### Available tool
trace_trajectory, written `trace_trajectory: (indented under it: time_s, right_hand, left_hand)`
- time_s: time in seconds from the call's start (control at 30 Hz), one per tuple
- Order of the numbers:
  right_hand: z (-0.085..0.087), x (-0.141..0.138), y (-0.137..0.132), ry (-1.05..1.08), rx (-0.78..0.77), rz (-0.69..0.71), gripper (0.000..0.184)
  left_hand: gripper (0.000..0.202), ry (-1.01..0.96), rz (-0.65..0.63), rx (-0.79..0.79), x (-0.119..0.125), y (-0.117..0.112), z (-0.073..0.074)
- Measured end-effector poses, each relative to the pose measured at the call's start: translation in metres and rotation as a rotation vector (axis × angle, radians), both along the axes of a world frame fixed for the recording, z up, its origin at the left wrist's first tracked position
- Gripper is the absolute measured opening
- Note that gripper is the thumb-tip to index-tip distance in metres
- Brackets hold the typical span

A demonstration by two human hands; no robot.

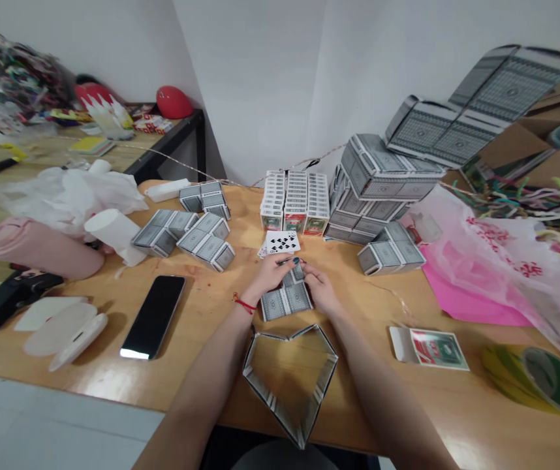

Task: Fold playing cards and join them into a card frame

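Note:
Both hands meet at the middle of the table over a small folded piece made of grey-backed playing cards (287, 301). My left hand (274, 273), with a red string on its wrist, has its fingers closed on the far end of that piece. From the other side, my right hand (318, 287) pinches the same end. Just beyond the fingers lie loose playing cards (282, 243), the top one a spade card face up. Nearer my body stands a heart-shaped frame of folded cards (255, 380), hollow inside.
Boxed card decks (295, 202) stand in rows at the back. A stepped card-block structure (388, 173) rises at right, near a card block (391, 249). More card blocks (206, 241) and a phone (153, 316) lie left. An opened card box (436, 348) and tape roll (510, 372) sit right.

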State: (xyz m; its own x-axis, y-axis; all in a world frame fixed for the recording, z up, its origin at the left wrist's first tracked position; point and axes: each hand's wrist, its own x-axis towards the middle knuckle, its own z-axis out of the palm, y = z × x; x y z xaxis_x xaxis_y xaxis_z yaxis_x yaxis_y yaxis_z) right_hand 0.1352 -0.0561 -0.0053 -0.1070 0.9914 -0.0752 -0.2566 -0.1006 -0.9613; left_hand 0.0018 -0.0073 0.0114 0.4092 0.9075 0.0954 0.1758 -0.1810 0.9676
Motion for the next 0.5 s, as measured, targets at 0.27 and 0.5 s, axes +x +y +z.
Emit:
trace_trajectory:
  time_s: [0.27, 0.5]
  right_hand:
    - [-0.0017, 0.0004, -0.0004, 0.09, -0.057, -0.009, 0.029]
    - [0.0022, -0.0016, 0.0016, 0.25, -0.245, -0.155, 0.02]
  left_hand:
    - [0.026, -0.004, 0.002, -0.016, 0.0006, -0.0002, 0.0014]
    - [0.024, -0.032, -0.021, -0.016, 0.0, -0.0004, 0.0006]
